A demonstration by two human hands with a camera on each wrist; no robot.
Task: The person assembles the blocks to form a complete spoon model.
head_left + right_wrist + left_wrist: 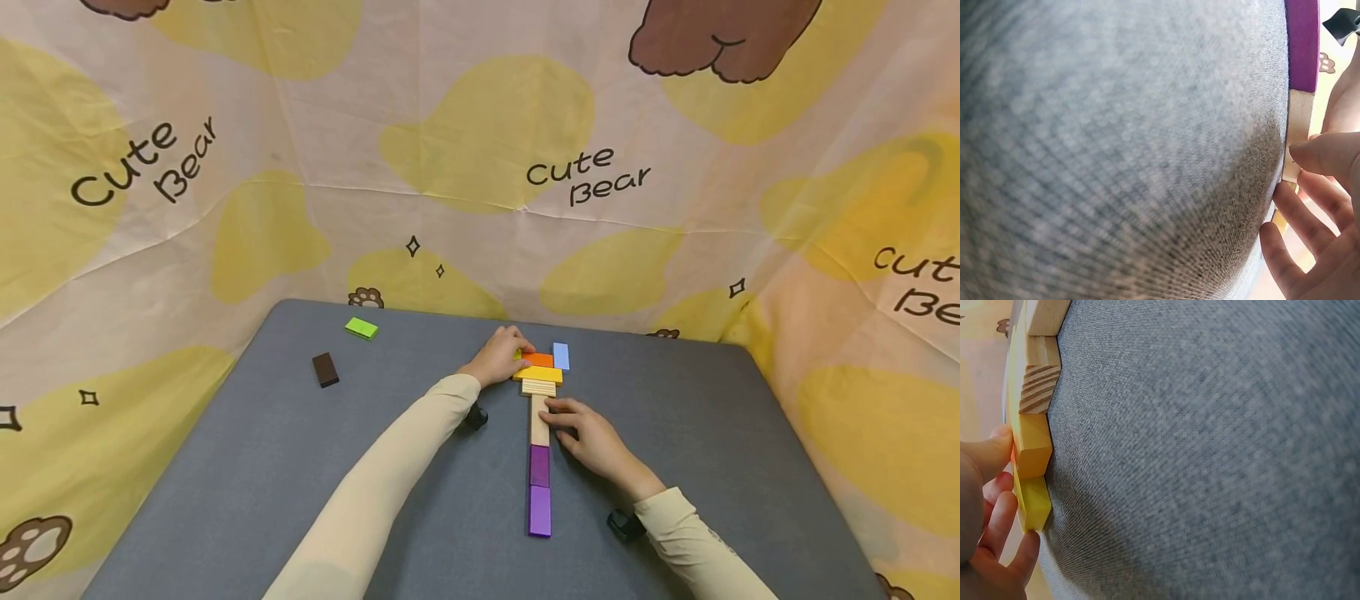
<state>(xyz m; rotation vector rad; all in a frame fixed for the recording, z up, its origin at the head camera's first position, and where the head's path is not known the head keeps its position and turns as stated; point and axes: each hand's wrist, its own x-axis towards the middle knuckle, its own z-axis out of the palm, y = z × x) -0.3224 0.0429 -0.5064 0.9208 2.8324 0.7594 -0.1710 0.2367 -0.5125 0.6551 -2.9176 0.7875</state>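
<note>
My left hand (pixel 498 358) is at the far end of a line of coloured wooden blocks. Its thumb and fingers lie on either side of an orange block (pixel 537 360), partly covering a yellow block (pixel 1035 503) beside it. An amber block (pixel 542 375) lies just in front, followed by striped-end wood blocks (pixel 538 387). My right hand (pixel 594 435) touches the right side of a plain wood block (pixel 539 421) with loosely extended fingers. Toward me, a dark purple block (pixel 539 466) and a lighter purple block (pixel 539 510) continue the line.
A light blue block (pixel 561 356) stands against the orange block's right end. Toward the left of the grey table (pixel 262 467) lie a green block (pixel 362 328) and a dark brown block (pixel 326 370). Printed cloth (pixel 465 133) hangs behind and along the sides.
</note>
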